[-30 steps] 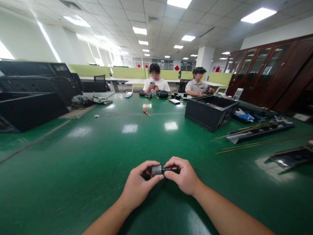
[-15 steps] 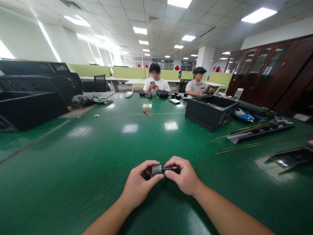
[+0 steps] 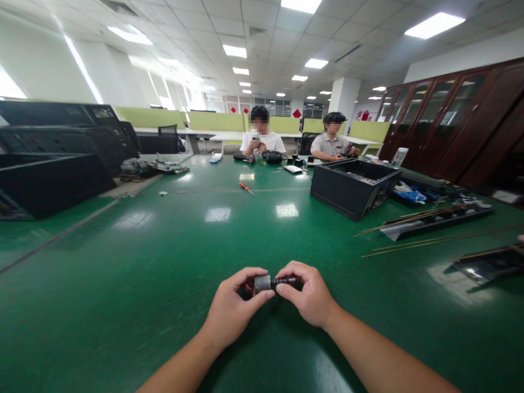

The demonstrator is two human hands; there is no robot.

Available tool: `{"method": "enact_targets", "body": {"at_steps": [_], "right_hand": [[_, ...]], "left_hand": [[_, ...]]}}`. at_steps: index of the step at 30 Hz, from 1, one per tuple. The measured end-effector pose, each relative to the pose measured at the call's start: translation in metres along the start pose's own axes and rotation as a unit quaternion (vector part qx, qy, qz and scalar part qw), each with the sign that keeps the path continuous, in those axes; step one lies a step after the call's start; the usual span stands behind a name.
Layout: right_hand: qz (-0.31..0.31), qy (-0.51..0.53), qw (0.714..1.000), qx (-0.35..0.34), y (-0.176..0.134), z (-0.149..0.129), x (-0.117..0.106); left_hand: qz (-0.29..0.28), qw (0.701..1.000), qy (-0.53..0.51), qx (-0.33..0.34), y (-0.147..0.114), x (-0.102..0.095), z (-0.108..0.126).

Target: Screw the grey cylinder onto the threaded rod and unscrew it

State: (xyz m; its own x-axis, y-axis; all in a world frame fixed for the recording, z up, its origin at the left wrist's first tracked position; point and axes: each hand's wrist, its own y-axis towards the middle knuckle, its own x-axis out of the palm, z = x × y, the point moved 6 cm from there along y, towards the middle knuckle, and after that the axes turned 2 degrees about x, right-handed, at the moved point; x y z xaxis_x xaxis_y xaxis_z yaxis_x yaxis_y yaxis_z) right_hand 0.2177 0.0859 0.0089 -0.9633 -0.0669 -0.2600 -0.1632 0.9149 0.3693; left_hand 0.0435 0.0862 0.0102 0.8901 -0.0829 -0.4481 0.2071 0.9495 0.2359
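Note:
Just above the green table (image 3: 192, 245), both hands meet around a short grey metal cylinder (image 3: 262, 283) with a thin dark ribbed shaft (image 3: 282, 281) pointing right. Its exact kind is unclear; the ribs look like a spring or a thread. My left hand (image 3: 235, 305) curls around the cylinder, thumb below and forefinger above. The thumb and fingers of my right hand (image 3: 307, 292) close on the shaft, whose pale tip shows between them. The piece lies roughly level, and the fingers hide parts of it.
An orange-handled screwdriver (image 3: 245, 188) lies farther off. To the right are a black computer case (image 3: 347, 191), thin brass-coloured rods (image 3: 409, 220) and a dark metal channel (image 3: 434, 222). More black cases (image 3: 53, 180) stand left. Two people sit across the table.
Almost nothing differs. My right hand has shifted very slightly along the shaft; my left hand and the cylinder stay in place.

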Motion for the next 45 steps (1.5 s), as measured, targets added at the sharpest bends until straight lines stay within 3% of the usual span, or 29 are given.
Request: {"method": "enact_targets", "body": {"at_steps": [45], "right_hand": [[0.013,0.003,1.0,0.009,0.0011,0.0024,-0.0018]], "left_hand": [[0.013,1.0,-0.02,-0.01,0.0009,-0.001,-0.0053]]}}
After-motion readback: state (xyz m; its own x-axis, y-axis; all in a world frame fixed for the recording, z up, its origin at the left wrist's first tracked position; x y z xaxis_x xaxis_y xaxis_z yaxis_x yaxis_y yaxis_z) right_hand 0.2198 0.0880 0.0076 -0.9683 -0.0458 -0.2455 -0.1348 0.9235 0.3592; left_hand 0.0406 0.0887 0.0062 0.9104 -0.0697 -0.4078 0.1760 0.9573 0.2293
